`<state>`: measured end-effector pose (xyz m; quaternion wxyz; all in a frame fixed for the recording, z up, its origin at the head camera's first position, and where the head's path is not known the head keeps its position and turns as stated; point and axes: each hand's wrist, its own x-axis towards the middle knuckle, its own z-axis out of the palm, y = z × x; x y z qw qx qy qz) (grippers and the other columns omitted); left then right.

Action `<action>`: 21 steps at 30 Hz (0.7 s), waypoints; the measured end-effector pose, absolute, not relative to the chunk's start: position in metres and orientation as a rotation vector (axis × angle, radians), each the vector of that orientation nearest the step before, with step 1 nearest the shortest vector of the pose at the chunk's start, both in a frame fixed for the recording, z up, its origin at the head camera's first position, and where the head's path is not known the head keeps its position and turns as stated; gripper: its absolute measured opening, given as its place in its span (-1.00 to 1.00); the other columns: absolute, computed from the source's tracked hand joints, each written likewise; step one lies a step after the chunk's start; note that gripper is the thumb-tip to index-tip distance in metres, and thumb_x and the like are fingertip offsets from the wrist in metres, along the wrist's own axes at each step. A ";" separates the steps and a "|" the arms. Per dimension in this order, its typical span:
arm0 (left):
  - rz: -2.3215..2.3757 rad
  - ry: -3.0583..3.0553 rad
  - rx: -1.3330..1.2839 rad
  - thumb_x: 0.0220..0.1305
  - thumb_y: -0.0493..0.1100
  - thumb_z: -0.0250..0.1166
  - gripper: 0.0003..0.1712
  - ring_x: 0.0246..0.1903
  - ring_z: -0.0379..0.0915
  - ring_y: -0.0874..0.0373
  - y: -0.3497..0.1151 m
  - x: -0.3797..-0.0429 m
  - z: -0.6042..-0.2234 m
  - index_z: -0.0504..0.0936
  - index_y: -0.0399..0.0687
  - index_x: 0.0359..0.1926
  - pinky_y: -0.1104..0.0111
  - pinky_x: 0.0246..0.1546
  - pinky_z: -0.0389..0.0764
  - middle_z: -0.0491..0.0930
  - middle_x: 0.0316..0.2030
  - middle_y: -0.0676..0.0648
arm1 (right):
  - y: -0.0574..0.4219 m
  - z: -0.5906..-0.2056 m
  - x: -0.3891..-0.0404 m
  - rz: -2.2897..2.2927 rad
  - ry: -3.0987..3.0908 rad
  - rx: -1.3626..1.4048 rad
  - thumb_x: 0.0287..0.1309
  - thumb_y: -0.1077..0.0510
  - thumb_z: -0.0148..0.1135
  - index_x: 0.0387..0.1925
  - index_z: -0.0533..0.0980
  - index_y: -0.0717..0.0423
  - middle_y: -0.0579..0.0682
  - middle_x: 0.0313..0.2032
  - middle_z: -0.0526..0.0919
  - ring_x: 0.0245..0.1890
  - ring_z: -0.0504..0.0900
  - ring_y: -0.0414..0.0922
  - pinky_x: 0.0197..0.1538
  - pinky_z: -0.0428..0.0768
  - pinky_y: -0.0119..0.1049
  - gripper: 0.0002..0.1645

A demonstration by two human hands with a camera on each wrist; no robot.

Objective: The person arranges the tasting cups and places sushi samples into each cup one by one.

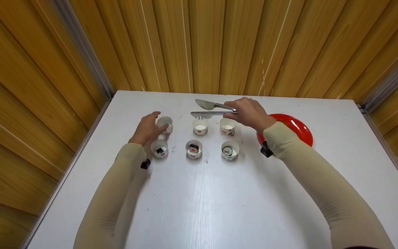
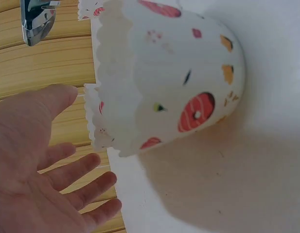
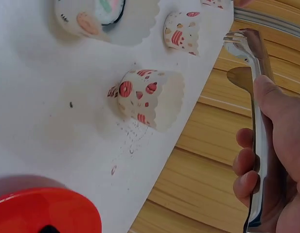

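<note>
My left hand (image 1: pixel 147 129), fingers spread, is around the back-left paper cup (image 1: pixel 165 124); whether it touches the cup I cannot tell. The front-left paper cup (image 2: pixel 188 73), printed with doughnuts, fills much of the left wrist view. My right hand (image 1: pixel 250 112) grips metal serving tongs (image 1: pixel 216 105), one end a flat blade, the other a fork. Their ends are apart, with nothing between them, above the back-middle paper cup (image 1: pixel 200 128). Nearest the right hand on the table is the back-right paper cup (image 3: pixel 150 97).
A red plate (image 1: pixel 297 129) lies partly under the right forearm. Small cake-like pieces sit in the front-left cup (image 1: pixel 159 150), front-middle cup (image 1: pixel 193 154) and front-right cup (image 1: pixel 230 155). Slatted wooden walls (image 1: pixel 206 48) enclose the white table (image 1: pixel 199 200).
</note>
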<state>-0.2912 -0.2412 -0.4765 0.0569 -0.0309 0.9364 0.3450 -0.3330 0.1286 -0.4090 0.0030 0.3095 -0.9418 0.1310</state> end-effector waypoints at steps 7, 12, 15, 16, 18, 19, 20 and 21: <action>1.100 2.993 0.038 0.48 0.02 0.28 -0.27 0.52 0.07 -0.12 -0.230 -0.294 -0.469 0.28 -0.05 0.53 0.01 0.49 0.13 0.24 0.51 -0.15 | 0.160 -0.407 -0.328 0.366 -2.942 0.948 0.29 -0.08 0.41 0.13 0.64 0.01 -0.03 -0.27 0.75 -0.35 0.61 -0.04 -0.26 0.63 -0.15 -0.54; 1.113 3.017 0.099 0.47 0.04 0.29 -0.32 0.47 0.18 -0.13 -0.218 -0.296 -0.464 0.35 -0.03 0.49 0.00 0.45 0.20 0.38 0.42 -0.17 | 0.184 -0.411 -0.325 0.361 -2.951 0.898 0.28 -0.08 0.42 0.13 0.63 0.03 -0.02 -0.29 0.73 -0.35 0.59 -0.03 -0.27 0.62 -0.14 -0.54; 1.100 3.020 0.148 0.47 0.04 0.29 -0.35 0.39 0.31 -0.15 -0.211 -0.296 -0.463 0.39 -0.02 0.46 -0.02 0.40 0.29 0.49 0.32 -0.20 | 0.197 -0.416 -0.322 0.372 -2.961 0.866 0.29 -0.06 0.43 0.13 0.64 0.03 -0.01 -0.28 0.73 -0.37 0.57 -0.03 -0.31 0.59 -0.15 -0.55; 1.095 3.022 0.167 0.46 0.04 0.29 -0.36 0.35 0.36 -0.16 -0.209 -0.296 -0.463 0.40 -0.03 0.45 -0.02 0.37 0.34 0.52 0.30 -0.21 | 0.201 -0.417 -0.321 0.374 -2.965 0.858 0.29 -0.05 0.43 0.12 0.64 0.02 -0.02 -0.30 0.73 -0.38 0.57 -0.04 -0.33 0.58 -0.16 -0.56; 1.083 3.026 0.206 0.47 0.04 0.30 -0.38 0.28 0.44 -0.17 -0.205 -0.297 -0.464 0.42 -0.06 0.43 -0.02 0.31 0.42 0.56 0.24 -0.23 | 0.208 -0.417 -0.319 0.383 -2.972 0.842 0.29 -0.02 0.43 0.10 0.64 0.01 -0.04 -0.34 0.72 -0.44 0.56 -0.07 -0.37 0.56 -0.17 -0.59; 1.079 3.028 0.225 0.47 0.03 0.30 -0.39 0.25 0.47 -0.18 -0.203 -0.298 -0.464 0.43 -0.07 0.42 -0.01 0.27 0.45 0.58 0.22 -0.24 | 0.211 -0.418 -0.318 0.392 -2.979 0.830 0.28 -0.01 0.44 0.10 0.63 0.00 -0.05 -0.36 0.71 -0.47 0.56 -0.09 -0.38 0.56 -0.17 -0.60; 1.073 3.031 0.241 0.47 0.03 0.30 -0.40 0.22 0.49 -0.19 -0.202 -0.298 -0.464 0.44 -0.08 0.41 0.00 0.24 0.48 0.60 0.20 -0.25 | 0.214 -0.418 -0.317 0.393 -2.985 0.822 0.29 0.00 0.43 0.10 0.63 -0.01 -0.07 -0.39 0.70 -0.49 0.57 -0.11 -0.36 0.57 -0.17 -0.60; 1.074 3.030 0.251 0.47 0.03 0.30 -0.40 0.20 0.51 -0.19 -0.200 -0.298 -0.465 0.45 -0.09 0.40 0.00 0.21 0.51 0.60 0.19 -0.26 | 0.217 -0.418 -0.316 0.399 -2.995 0.810 0.29 0.00 0.43 0.12 0.62 -0.02 -0.08 -0.41 0.69 -0.52 0.58 -0.13 -0.34 0.60 -0.16 -0.59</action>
